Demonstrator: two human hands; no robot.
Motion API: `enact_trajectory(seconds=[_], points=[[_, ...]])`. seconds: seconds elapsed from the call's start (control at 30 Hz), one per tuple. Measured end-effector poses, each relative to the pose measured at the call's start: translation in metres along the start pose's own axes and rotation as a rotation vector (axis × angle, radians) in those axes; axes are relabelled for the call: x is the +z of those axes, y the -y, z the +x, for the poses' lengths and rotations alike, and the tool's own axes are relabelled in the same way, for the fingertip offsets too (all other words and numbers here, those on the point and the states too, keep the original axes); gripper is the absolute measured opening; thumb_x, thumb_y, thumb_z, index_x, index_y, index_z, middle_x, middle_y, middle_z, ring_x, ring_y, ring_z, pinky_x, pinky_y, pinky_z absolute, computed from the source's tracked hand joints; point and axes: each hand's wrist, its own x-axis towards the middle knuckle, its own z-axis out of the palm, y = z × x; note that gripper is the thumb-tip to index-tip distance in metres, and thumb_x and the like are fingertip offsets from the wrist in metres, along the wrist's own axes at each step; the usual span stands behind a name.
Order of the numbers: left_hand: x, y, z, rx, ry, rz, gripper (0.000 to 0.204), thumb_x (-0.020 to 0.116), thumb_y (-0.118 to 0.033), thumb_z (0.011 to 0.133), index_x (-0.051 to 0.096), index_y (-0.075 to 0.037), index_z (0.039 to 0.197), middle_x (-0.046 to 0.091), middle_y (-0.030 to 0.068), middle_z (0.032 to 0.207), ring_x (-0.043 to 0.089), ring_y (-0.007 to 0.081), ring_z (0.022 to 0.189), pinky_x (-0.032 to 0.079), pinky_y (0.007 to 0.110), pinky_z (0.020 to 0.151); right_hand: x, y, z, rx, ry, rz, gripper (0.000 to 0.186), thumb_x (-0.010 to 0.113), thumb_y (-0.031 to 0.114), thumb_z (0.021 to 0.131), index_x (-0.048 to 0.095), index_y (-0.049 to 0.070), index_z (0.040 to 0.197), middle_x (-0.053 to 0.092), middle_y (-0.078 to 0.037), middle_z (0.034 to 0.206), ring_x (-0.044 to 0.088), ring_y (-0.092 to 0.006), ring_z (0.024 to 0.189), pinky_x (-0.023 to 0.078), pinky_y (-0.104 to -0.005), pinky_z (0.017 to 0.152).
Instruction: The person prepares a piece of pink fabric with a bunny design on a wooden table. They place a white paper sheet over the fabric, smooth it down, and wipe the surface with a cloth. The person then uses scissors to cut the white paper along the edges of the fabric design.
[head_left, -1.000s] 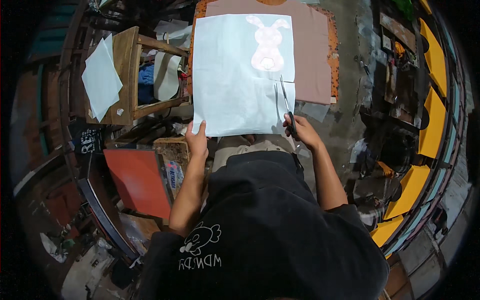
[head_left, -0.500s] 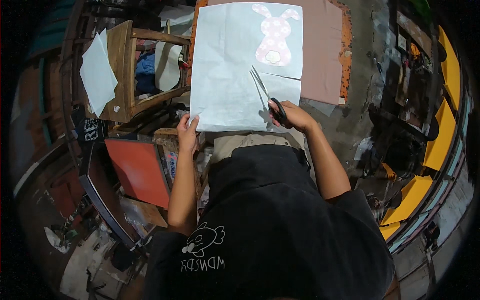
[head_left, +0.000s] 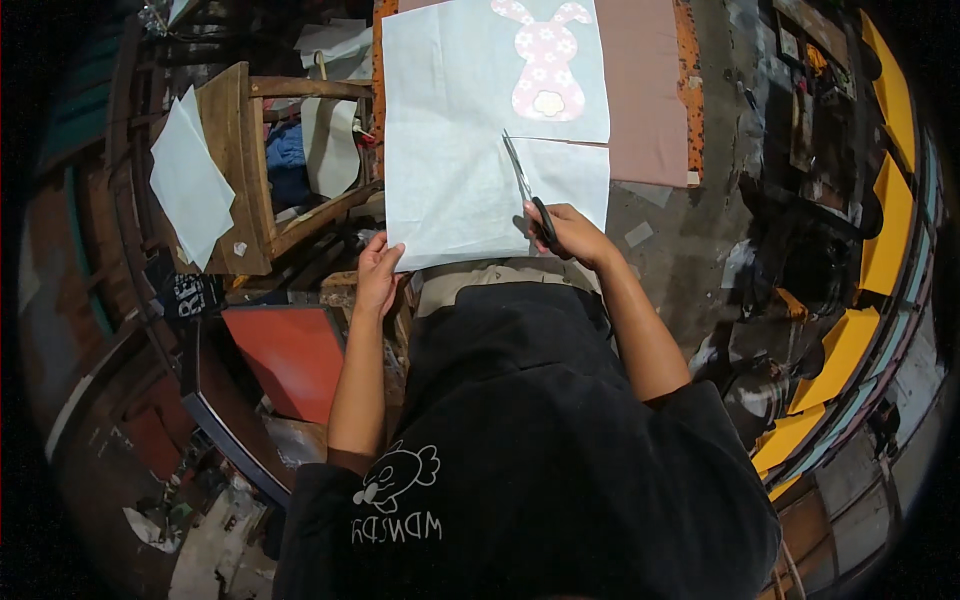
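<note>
A person in a dark top is looking down at a large sheet of pale paper (head_left: 450, 150) that is lying spread out in front of them, over a pinkish-brown board (head_left: 650, 90) with an orange edge. The right hand (head_left: 570, 232) is gripping the black handles of a pair of scissors (head_left: 527, 192), fingers clenched through and around the loops, and the blades are pointing up and away into the middle of the sheet. The blade tip is sitting at the inner end of a cut line that is running across the right part of the sheet to its right edge, so the lower right portion is hanging partly separated from the part above. The left hand (head_left: 376, 272) is pinching the near lower-left corner of the paper, fingers closed on its edge and holding it taut. Near the far edge of the sheet, above the cut, a pink rabbit shape (head_left: 545, 60) with a small flower pattern and a pale round tail is lying on the paper. To the person's left a wooden stool (head_left: 250, 170) is lying on its side, with another pale sheet (head_left: 190, 185) resting against it. Lower left, a flat red panel (head_left: 290, 355) is lying among dark clutter. To the right, yellow curved pieces (head_left: 880, 230) are lining the grey floor
</note>
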Motion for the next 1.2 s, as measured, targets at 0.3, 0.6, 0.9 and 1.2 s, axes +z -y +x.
enact_trajectory(seconds=[0.3, 0.6, 0.9, 1.2], points=[[-0.002, -0.007, 0.012, -0.100, 0.110, 0.086, 0.034, 0.066, -0.013, 0.098, 0.062, 0.000, 0.129, 0.070, 0.0090, 0.119, 0.067, 0.0172, 0.107, 0.056, 0.036, 0.090, 0.034, -0.006, 0.014, -0.037, -0.156, 0.006, 0.066, 0.057, 0.069, 0.094, 0.060, 0.008, 0.071, 0.055, -0.001, 0.063, 0.047, -0.0102, 0.054, 0.035, -0.0280, 0.051], [-0.002, 0.000, 0.010, -0.085, 0.072, 0.171, 0.025, 0.071, -0.020, 0.097, 0.069, -0.002, 0.116, 0.073, 0.0064, 0.104, 0.069, 0.0139, 0.086, 0.058, 0.031, 0.070, 0.047, -0.029, 0.046, -0.148, -0.296, -0.061, 0.069, 0.059, 0.066, 0.094, 0.064, 0.001, 0.071, 0.060, -0.005, 0.065, 0.055, -0.0150, 0.060, 0.043, -0.0321, 0.057], [-0.002, 0.007, 0.009, -0.113, 0.049, 0.171, 0.023, 0.070, -0.021, 0.098, 0.071, -0.004, 0.113, 0.074, 0.0034, 0.101, 0.068, 0.0107, 0.083, 0.056, 0.028, 0.070, 0.049, -0.019, 0.037, -0.158, -0.332, -0.089, 0.062, 0.063, 0.059, 0.096, 0.063, 0.002, 0.071, 0.057, -0.004, 0.061, 0.053, -0.0118, 0.055, 0.040, -0.0295, 0.052], [0.001, 0.004, 0.008, -0.098, 0.044, 0.184, 0.021, 0.070, -0.019, 0.098, 0.071, -0.004, 0.113, 0.074, 0.0031, 0.100, 0.068, 0.0105, 0.082, 0.057, 0.028, 0.070, 0.044, -0.038, 0.054, -0.184, -0.369, -0.126, 0.062, 0.066, 0.056, 0.095, 0.064, 0.000, 0.069, 0.057, -0.005, 0.059, 0.054, -0.0134, 0.056, 0.042, -0.0316, 0.053]])
